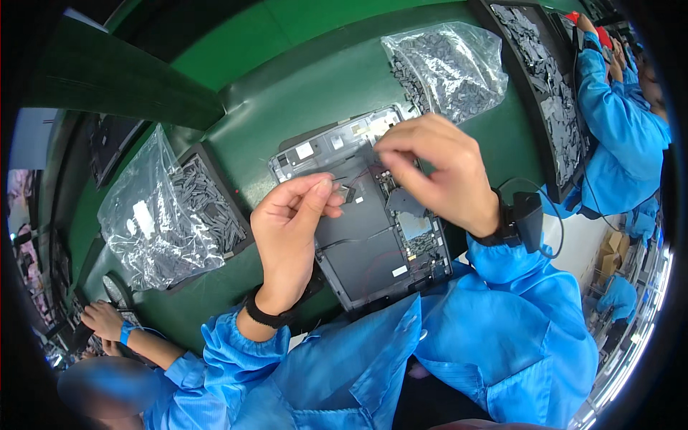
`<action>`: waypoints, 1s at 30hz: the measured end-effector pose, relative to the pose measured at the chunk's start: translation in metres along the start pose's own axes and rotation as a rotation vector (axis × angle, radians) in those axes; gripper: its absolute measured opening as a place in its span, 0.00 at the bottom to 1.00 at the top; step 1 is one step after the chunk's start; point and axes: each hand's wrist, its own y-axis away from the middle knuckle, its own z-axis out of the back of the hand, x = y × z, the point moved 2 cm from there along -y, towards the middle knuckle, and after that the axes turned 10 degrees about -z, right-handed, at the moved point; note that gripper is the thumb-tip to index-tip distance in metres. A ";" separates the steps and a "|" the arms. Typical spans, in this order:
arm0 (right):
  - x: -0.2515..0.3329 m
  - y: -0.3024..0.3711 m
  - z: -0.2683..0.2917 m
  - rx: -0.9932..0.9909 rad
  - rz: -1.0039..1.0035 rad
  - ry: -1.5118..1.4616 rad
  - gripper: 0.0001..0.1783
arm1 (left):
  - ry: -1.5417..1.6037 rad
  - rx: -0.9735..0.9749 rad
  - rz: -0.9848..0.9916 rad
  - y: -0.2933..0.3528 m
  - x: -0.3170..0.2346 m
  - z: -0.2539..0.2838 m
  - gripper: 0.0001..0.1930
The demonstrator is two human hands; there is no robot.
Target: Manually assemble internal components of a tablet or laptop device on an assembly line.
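Note:
An opened tablet-like device (358,251) lies on the green table in front of me, with a dark flat panel, thin wires and a circuit board (419,240) along its right side. Over its left part is my left hand (290,226), thumb and forefinger pinched together; whatever is between them is too small to name. My right hand (441,168) bends over the upper right of the device, its fingers curled in and their tips near the frame's far edge. What those fingertips hold, if anything, is hidden.
At left, a clear plastic bag (154,229) lies against a dark tray (240,215) of small black strips. Another bag (455,75) of grey pieces lies at the back. A long tray (548,93) of grey pieces stands at right. Co-workers in blue sit on both sides.

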 end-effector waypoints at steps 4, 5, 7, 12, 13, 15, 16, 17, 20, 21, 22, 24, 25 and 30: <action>0.020 -0.002 -0.006 0.180 -0.050 -0.179 0.05 | -0.020 0.035 -0.033 0.003 -0.003 -0.007 0.08; 0.021 -0.002 -0.005 0.220 -0.096 -0.217 0.06 | -0.026 0.041 -0.039 0.003 -0.004 -0.008 0.08; 0.024 -0.002 -0.002 0.243 -0.104 -0.220 0.05 | -0.040 0.045 -0.040 0.003 -0.004 -0.010 0.08; 0.020 -0.002 0.002 0.278 -0.121 -0.210 0.05 | -0.051 0.049 -0.049 0.005 -0.006 -0.016 0.08; 0.019 -0.002 0.002 0.282 -0.097 -0.185 0.05 | -0.067 0.053 -0.059 0.005 -0.006 -0.017 0.08; 0.017 -0.002 0.002 0.283 -0.073 -0.163 0.05 | -0.086 0.058 -0.070 0.005 -0.007 -0.019 0.08; 0.017 -0.002 0.002 0.285 -0.043 -0.155 0.05 | -0.087 0.065 -0.090 0.005 -0.007 -0.020 0.07; 0.015 -0.003 0.003 0.286 -0.013 -0.146 0.04 | -0.086 0.073 -0.110 0.004 -0.008 -0.021 0.07; -0.011 -0.010 0.007 0.079 0.215 0.106 0.06 | -0.545 0.175 -0.287 -0.017 -0.028 -0.024 0.07; -0.022 -0.014 0.006 0.060 0.248 0.209 0.07 | -0.963 0.288 -0.513 -0.028 -0.046 -0.028 0.05; -0.030 -0.018 0.006 0.071 0.278 0.274 0.07 | -1.140 0.333 -0.655 -0.038 -0.052 -0.030 0.05; -0.040 -0.024 0.003 0.101 0.347 0.363 0.06 | -1.315 0.386 -0.800 -0.057 -0.051 -0.037 0.06; -0.041 -0.027 0.000 0.098 0.349 0.362 0.06 | -1.317 0.385 -0.803 -0.062 -0.045 -0.040 0.06; -0.039 -0.031 -0.008 0.115 0.373 0.488 0.05 | -1.278 0.470 -0.790 -0.076 -0.018 -0.057 0.06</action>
